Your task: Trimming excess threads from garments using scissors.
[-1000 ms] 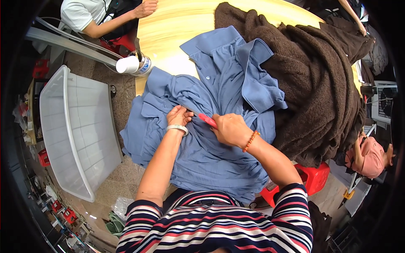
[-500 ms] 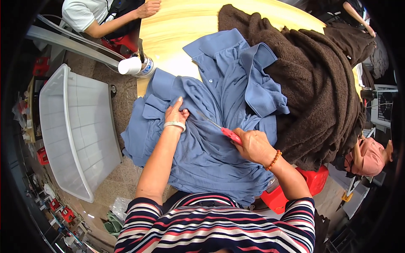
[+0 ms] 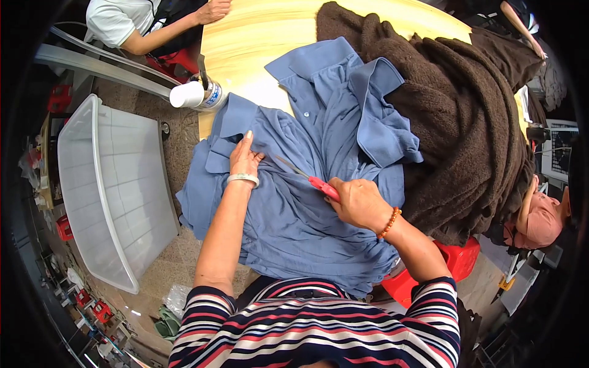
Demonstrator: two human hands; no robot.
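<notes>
My left hand (image 3: 244,161) lies flat on the blue shirt (image 3: 307,202), fingers together and extended, pressing the cloth down near the shirt's left edge. A pale bangle sits on that wrist. My right hand (image 3: 358,202) is closed around the red handles of a pair of scissors (image 3: 305,175); the thin blades point up and left, toward my left hand, and lie on the cloth. I cannot tell whether the blades are parted. A beaded orange bracelet is on my right wrist.

The blue shirt is spread over the near edge of the yellow wooden table (image 3: 270,37), collar away from me, its lower part hanging off toward my striped top. A heap of dark brown fabric (image 3: 466,122) lies just to the right, touching and partly overlapping the shirt.

Containers: a large translucent white plastic bin (image 3: 110,184) stands on the floor to my left, beside the table; nothing shows inside it. A white cup (image 3: 187,95) lies tipped on its side at the table's left corner, against a small bottle-like item; contents not discernible.

Another person in a white shirt (image 3: 116,21) rests an arm on the far side of the table.
</notes>
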